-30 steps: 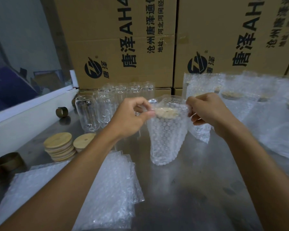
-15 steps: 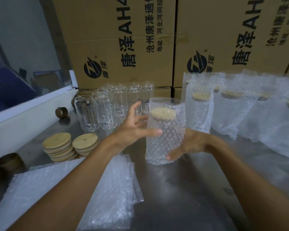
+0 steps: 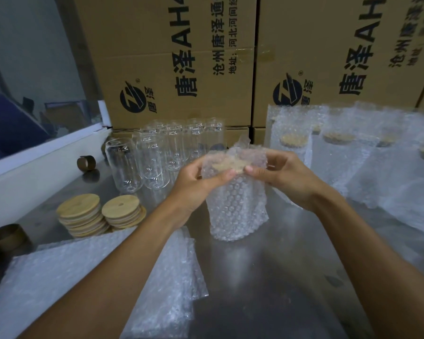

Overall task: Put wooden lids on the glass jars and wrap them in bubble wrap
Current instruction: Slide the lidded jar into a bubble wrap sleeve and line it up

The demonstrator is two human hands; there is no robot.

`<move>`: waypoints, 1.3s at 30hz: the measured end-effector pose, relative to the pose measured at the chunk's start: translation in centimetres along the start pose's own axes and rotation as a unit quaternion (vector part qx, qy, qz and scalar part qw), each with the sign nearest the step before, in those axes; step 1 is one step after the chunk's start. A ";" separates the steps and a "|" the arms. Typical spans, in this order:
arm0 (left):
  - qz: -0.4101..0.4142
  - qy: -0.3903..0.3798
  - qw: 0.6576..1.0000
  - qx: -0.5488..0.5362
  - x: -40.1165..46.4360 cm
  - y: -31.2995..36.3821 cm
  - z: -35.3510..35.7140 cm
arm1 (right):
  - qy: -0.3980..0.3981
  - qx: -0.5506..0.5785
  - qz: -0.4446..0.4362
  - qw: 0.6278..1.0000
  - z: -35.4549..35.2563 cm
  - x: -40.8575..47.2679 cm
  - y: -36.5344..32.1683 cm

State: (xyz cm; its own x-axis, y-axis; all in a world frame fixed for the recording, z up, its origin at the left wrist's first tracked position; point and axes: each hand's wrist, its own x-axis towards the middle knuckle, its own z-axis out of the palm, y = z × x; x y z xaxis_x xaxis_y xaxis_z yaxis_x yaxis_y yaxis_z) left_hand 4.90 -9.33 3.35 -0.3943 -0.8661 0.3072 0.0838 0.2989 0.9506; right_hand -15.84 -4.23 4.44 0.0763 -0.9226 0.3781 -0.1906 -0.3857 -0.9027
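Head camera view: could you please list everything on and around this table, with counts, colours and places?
Wrapped jar: one, clear wrap, centre, wooden lid showing.
Finished wrapped jars: several, right rear.
Bare glass jars: many, clear, left rear.
Wooden lids: two stacks, tan, left.
Bubble wrap sheets: pile, clear, near left.
Tape cores: brown, left edge.
Cardboard boxes: brown, behind.
Table: grey metal.
Left hand, right hand: pinching wrap over the lid.

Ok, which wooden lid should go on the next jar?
Left of the bare glass jars stand two stacks of wooden lids. Take the top lid of the right stack. Unlike its neighbour, it shows a small hole.
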 end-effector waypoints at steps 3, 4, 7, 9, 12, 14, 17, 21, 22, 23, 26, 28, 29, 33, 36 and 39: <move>0.001 0.027 0.999 -0.018 -0.1 0.5 0.4 | 0.062 0.014 -0.009 0.998 0.3 0.1 -0.5; 0.000 0.035 0.999 -0.018 -0.1 0.6 0.6 | 0.069 0.014 -0.009 0.997 0.4 0.1 -0.7; 0.001 0.065 0.998 0.001 0.1 0.9 0.8 | 0.111 0.004 -0.022 0.994 0.9 0.2 -1.3; 0.000 0.100 0.995 0.021 0.2 0.9 1.1 | 0.188 -0.028 -0.021 0.982 0.9 0.5 -1.5; 0.024 0.138 0.988 0.065 0.0 1.0 1.7 | 0.203 -0.072 0.001 0.977 0.5 0.3 -2.1; 0.051 0.123 0.982 0.131 0.0 1.4 2.1 | 0.146 -0.108 0.038 0.983 0.3 -0.1 -2.6; 0.054 0.105 0.971 0.210 0.3 2.1 2.5 | 0.082 -0.147 0.083 0.982 0.5 -0.4 -3.1; 0.036 0.119 0.970 0.209 0.1 2.6 3.0 | 0.085 -0.209 0.062 0.972 0.6 -0.1 -2.7; 0.030 0.117 0.973 0.196 0.0 2.7 3.2 | 0.090 -0.219 0.059 0.970 0.8 0.0 -2.5; 0.025 0.112 0.977 0.177 -0.1 2.7 3.2 | 0.096 -0.218 0.056 0.970 0.9 0.1 -2.4; 0.014 0.098 0.992 0.074 -0.1 2.7 2.8 | 0.105 -0.191 0.050 0.975 1.1 0.3 -2.2; 0.002 0.102 0.995 0.019 0.1 2.3 2.2 | 0.100 -0.178 0.052 0.978 1.1 0.2 -2.1; -0.008 0.103 0.994 0.017 0.1 2.1 1.9 | 0.099 -0.172 0.049 0.979 1.1 0.2 -2.1; -0.019 0.092 0.994 0.052 0.5 1.3 1.4 | 0.106 -0.150 0.034 0.983 1.6 0.0 -2.3; -0.043 0.025 0.999 0.024 0.5 1.3 1.2 | 0.041 -0.097 0.048 0.993 2.1 -0.1 -2.9; -0.043 -0.033 0.999 0.004 0.5 1.2 1.5 | -0.026 -0.092 0.048 0.994 2.7 -0.2 -3.3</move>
State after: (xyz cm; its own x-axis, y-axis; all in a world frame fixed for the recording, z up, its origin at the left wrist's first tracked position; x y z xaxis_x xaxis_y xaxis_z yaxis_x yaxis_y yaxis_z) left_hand 3.40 -8.82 4.54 -0.4590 -0.8605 0.2211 0.0401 0.2285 0.9727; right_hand -12.57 -2.81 6.81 0.0993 -0.9561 0.2757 -0.3760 -0.2926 -0.8792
